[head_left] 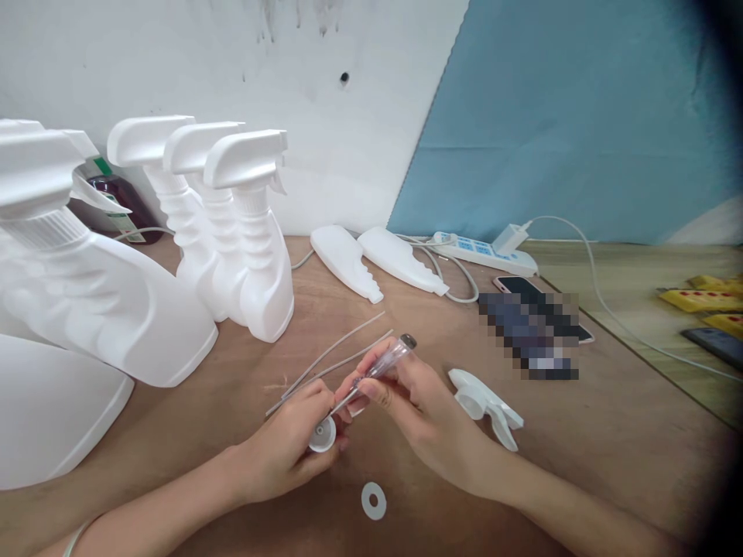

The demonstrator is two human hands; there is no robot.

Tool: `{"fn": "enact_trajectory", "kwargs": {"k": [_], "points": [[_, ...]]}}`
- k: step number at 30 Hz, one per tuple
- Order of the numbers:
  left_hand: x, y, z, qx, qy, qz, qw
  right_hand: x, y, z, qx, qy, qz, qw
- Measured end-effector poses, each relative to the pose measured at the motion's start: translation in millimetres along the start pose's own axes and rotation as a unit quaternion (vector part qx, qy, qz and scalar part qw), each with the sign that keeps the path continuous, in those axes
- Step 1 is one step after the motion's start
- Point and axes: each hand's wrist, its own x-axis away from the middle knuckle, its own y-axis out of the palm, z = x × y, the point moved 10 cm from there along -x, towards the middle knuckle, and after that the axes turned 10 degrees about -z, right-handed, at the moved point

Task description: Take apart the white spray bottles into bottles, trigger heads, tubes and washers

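My left hand (305,433) is closed around a white spray trigger head (323,435), its round collar facing me. My right hand (426,410) grips a small screwdriver (390,358) by its clear handle with a dark end cap. The thin metal shaft slants down to the left, and its tip meets the spray head at my left fingers. Exactly where the tip sits is hidden. Below my hands lies a flat white washer (374,501). Another white trigger head (486,406) rests right of my right hand. Two thin dip tubes (337,362) lie behind my left hand.
Several white spray bottles (255,255) with trigger heads stand at left. Two white bottles without heads (400,261) lie by the wall. A power strip (487,254) with cables is at the back right, near a phone (546,303). A dark bottle (128,205) stands behind the spray bottles.
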Motion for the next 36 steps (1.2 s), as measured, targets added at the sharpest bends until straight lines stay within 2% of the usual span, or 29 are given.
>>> {"fn": "enact_trajectory", "kwargs": {"k": [4,7,9,12,15,17,19,23,25,32,36], "points": [[0,-2,0,-0.001,-0.001,0.01,1.0,4,3,-4,0.066,-0.032,0.005,0.997],[2,-3,-1,0.002,0.005,0.023,1.0,14,14,-23,0.154,-0.129,-0.002,0.98],[3,-3,-1,0.007,0.016,0.026,1.0,25,26,-44,0.214,-0.23,-0.013,0.949],[3,-2,1,0.008,0.029,0.021,0.999,42,48,-70,0.337,-0.342,-0.023,0.877],[3,-1,4,-0.005,0.041,0.02,0.999,51,62,-79,0.444,-0.376,-0.005,0.813],[3,0,6,-0.014,0.047,0.02,0.999,53,64,-81,0.464,-0.383,0.017,0.799],[3,-1,7,-0.02,0.05,0.023,0.998,50,61,-79,0.441,-0.365,0.018,0.82],[2,0,9,-0.03,0.056,0.019,0.998,36,42,-64,0.295,-0.278,0.01,0.914],[1,0,9,-0.027,0.057,0.019,0.998,31,35,-57,0.245,-0.244,0.016,0.938],[2,3,1,-0.04,0.027,0.017,0.999,19,23,-33,0.193,-0.14,-0.002,0.971],[1,2,0,-0.027,0.018,0.014,0.999,13,12,-25,0.172,-0.081,0.011,0.982]]}}
